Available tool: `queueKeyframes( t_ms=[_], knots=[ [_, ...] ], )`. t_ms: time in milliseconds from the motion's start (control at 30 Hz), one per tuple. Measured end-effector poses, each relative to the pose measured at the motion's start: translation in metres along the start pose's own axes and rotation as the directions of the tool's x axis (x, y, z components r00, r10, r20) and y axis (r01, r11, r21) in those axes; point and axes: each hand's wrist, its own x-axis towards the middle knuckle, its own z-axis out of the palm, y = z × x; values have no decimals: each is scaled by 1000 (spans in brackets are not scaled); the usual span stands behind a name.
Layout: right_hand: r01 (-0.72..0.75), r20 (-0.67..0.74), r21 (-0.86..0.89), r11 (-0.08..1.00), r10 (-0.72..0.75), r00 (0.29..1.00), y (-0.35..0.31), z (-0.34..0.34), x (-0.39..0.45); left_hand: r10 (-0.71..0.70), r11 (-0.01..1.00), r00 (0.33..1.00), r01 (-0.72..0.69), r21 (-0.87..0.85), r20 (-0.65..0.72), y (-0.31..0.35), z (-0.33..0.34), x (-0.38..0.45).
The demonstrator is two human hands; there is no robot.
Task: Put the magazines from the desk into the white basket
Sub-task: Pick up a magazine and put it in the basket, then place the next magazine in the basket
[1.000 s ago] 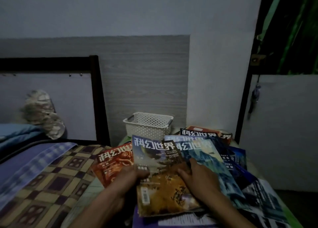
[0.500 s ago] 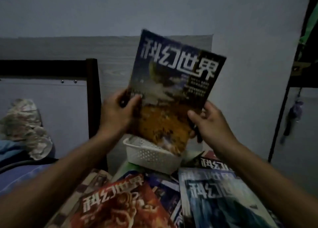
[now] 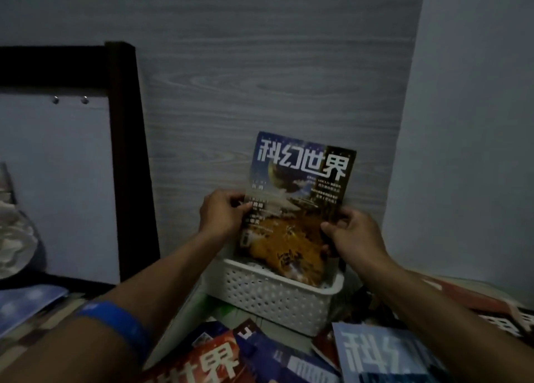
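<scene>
Upright magazine standing with its lower edge in the basket, against the panel behind; left hand on its left edge, right hand on its right; more magazines spread before the basket; bed frame post to the left

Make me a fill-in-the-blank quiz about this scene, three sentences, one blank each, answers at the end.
1. The magazine is held by ______ hands.
2. Its lower end sits inside the white ______.
3. The left forearm wears a ______ wristband.

Answers: both; basket; blue

The left hand and right hand hold the sides; the basket stands against the wall.
</scene>
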Motion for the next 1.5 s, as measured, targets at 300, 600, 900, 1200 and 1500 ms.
queueKeyframes(
  t_ms=[300, 600, 900, 1200, 1500],
  knots=[
    [18, 19, -109, 994, -16, 1000, -22, -38, -30, 105, 947, 994, -91, 309, -30, 26, -18, -47],
    [102, 185, -733, 673, 54, 981, -14, -161, -180, 103, 859, 843, -344, 381, 528, 82, -31, -252],
    [-86, 104, -834, 545, 309, 945, 8, -197, -265, -207, 963, 780, 55, 265, 590, 130, -13, -314],
    [-430, 261, -87, 899, 437, 861, -13, -196, -281, -230, 949, 796, 312, -54, 560, 130, -17, -336],
    [100, -67, 118, 988, -92, 993, -82, -152, -240, 29, 907, 977, 63, -416, 212, 115, -63, -284]
  ],
)
